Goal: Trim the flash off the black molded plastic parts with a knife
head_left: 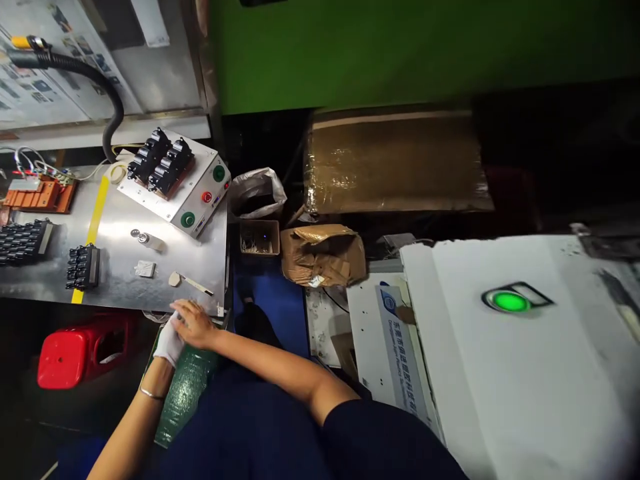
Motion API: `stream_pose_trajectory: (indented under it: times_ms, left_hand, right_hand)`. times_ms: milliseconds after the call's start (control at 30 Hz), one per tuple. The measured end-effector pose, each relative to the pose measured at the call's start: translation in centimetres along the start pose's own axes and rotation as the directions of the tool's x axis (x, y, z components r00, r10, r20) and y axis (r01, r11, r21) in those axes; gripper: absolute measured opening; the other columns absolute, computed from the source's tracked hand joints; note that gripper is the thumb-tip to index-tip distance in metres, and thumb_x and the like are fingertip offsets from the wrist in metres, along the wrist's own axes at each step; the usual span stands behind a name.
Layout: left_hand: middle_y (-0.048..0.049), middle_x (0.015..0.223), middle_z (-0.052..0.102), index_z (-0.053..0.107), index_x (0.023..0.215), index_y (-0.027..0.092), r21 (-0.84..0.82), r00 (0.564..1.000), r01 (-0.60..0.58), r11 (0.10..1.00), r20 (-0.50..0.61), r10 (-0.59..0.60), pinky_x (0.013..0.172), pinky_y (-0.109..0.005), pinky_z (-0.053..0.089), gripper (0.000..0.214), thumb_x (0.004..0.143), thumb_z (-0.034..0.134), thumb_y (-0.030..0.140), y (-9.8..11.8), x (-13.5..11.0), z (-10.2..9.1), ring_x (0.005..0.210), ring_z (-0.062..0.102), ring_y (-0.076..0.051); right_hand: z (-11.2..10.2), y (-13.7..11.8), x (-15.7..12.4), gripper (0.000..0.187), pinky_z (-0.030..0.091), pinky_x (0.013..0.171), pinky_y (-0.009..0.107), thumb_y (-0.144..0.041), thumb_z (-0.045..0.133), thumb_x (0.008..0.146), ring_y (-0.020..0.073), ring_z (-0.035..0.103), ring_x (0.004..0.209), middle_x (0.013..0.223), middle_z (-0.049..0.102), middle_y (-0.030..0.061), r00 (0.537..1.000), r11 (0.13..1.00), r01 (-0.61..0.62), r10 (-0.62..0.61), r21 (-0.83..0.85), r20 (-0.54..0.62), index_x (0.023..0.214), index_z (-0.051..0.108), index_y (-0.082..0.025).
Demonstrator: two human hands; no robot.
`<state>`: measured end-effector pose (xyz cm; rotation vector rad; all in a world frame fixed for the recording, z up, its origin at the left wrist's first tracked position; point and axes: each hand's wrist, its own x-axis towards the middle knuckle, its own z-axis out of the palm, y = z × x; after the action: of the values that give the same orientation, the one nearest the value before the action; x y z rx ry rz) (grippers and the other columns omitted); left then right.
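My left hand (169, 345) wears a white glove and has a metal bangle at the wrist. Its fingers are mostly hidden behind my right hand. Bare, my right hand (196, 325) lies against the gloved hand, its fingers bent over the glove's finger end and seemingly gripping it. Both hands are at the front edge of the metal table (120, 293). Just beyond them lie a small tool with a pale flat handle (193, 283) and a small white block (145, 269). A small clear bottle (150, 241) lies farther back.
Black moulded parts (83, 267) stand on the table at left. A white control box (175, 180) with buttons carries more black parts. Below is a red stool (75, 353). Right of the table are a bin (260, 237), an open carton (325, 253) and a white machine (500, 373).
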<state>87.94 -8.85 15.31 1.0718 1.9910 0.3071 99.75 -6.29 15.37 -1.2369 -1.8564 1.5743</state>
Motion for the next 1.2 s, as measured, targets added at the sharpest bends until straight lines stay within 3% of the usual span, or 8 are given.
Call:
stream_pose_trajectory:
  times_ms: [100, 167, 333, 500, 633, 800, 933, 1200]
  left_hand:
    - [-0.0118, 0.123, 0.058, 0.056, 0.124, 0.015, -0.143, 0.991, -0.004, 0.99, 0.134, 0.023, 0.089, -0.044, 0.054, 0.043, 0.093, 0.049, 0.044, 2.9, -3.5, 2.5, 0.101, 0.061, -0.02]
    - [-0.0128, 0.125, 0.061, 0.059, 0.12, 0.017, -0.288, 0.965, 0.004, 0.958, 0.251, 0.072, 0.091, -0.045, 0.053, 0.045, 0.096, 0.04, 0.049, 5.4, -5.4, 3.5, 0.108, 0.062, -0.023]
    - [-0.0143, 0.142, 0.052, 0.058, 0.123, 0.019, -0.713, 0.799, 0.22, 0.665, 0.523, 0.297, 0.103, -0.048, 0.046, 0.055, 0.088, 0.046, 0.059, 13.1, -8.9, 4.9, 0.126, 0.054, -0.028]
    - [-0.0122, 0.129, 0.063, 0.064, 0.114, 0.017, -0.464, 0.754, -0.359, 0.81, 0.367, 0.544, 0.109, -0.044, 0.039, 0.045, 0.081, 0.063, 0.047, 21.4, -12.9, 9.5, 0.126, 0.054, -0.026]
    - [-0.0114, 0.12, 0.068, 0.065, 0.112, 0.016, -0.408, 0.502, -0.613, 0.676, 0.46, 0.733, 0.106, -0.041, 0.043, 0.041, 0.082, 0.061, 0.045, 25.8, -19.1, 14.4, 0.117, 0.06, -0.024]
    - [-0.0107, 0.117, 0.07, 0.067, 0.108, 0.019, -0.51, 0.167, -0.791, 0.339, 0.353, 0.921, 0.105, -0.043, 0.045, 0.031, 0.084, 0.06, 0.037, 27.9, -26.4, 19.1, 0.114, 0.062, -0.023]
    - [-0.0098, 0.111, 0.071, 0.067, 0.106, 0.02, -0.574, -0.131, -0.819, 0.008, 0.201, 0.971, 0.102, -0.043, 0.048, 0.023, 0.087, 0.059, 0.03, 29.1, -30.2, 21.2, 0.11, 0.064, -0.022]
    - [-0.0097, 0.12, 0.068, 0.064, 0.117, 0.022, -0.667, -0.569, -0.668, -0.331, 0.172, 0.804, 0.106, -0.045, 0.046, 0.032, 0.086, 0.061, 0.023, 32.1, -36.2, 22.1, 0.122, 0.058, -0.024]
  right_hand:
    - [-1.0, 0.7, -6.6, 0.043, 0.025, 0.116, 0.041, -0.035, 0.056, 0.09, 0.0218, 0.04, 0.137, 0.146, 0.049, 0.0051, 0.984, 0.981, 0.176, -0.172, -0.086, 0.051, 0.132, 0.055, -0.026]
    - [-3.3, 2.5, -9.8, 0.041, 0.025, 0.115, 0.048, -0.033, 0.047, 0.094, 0.0243, 0.041, 0.137, 0.146, 0.049, 0.0062, 0.996, 0.981, -0.088, 0.085, -0.172, -0.026, 0.135, 0.053, -0.028]
    - [-9.9, 5.2, -17.2, 0.044, 0.04, 0.104, 0.049, -0.019, 0.043, 0.093, 0.0294, 0.055, 0.123, 0.131, 0.06, 0.0218, 0.755, 0.783, -0.618, 0.568, -0.065, -0.327, 0.134, 0.053, -0.008]
    - [-12.7, -0.2, -28.1, 0.035, 0.045, 0.102, 0.031, -0.029, 0.053, 0.092, 0.0199, 0.061, 0.117, 0.124, 0.067, 0.0086, 0.707, 0.849, -0.528, 0.458, 0.028, -0.538, 0.124, 0.063, -0.018]
    - [-13.8, -6.1, -40.0, 0.028, 0.05, 0.094, 0.032, -0.028, 0.046, 0.096, 0.0178, 0.064, 0.102, 0.106, 0.073, 0.0051, 0.443, 0.888, -0.41, -0.006, -0.209, -0.897, 0.109, 0.07, -0.022]
    - [-13.3, -8.0, -52.4, 0.025, 0.043, 0.098, 0.049, -0.029, 0.051, 0.093, 0.0295, 0.054, 0.116, 0.111, 0.07, 0.0106, 0.004, 0.439, -0.887, -0.307, -0.146, -0.952, 0.108, 0.069, -0.02]
    - [-12.0, -7.1, -55.0, 0.026, 0.034, 0.103, 0.054, -0.025, 0.049, 0.094, 0.0325, 0.051, 0.12, 0.116, 0.07, 0.0092, 0.011, 0.227, -0.972, -0.227, -0.064, -0.974, 0.111, 0.068, -0.019]
    - [-11.8, -8.1, -55.4, 0.029, 0.029, 0.106, 0.05, -0.013, 0.05, 0.091, 0.0253, 0.056, 0.115, 0.109, 0.073, 0.0051, -0.004, 0.277, -0.958, -0.279, -0.077, -0.96, 0.111, 0.067, -0.023]
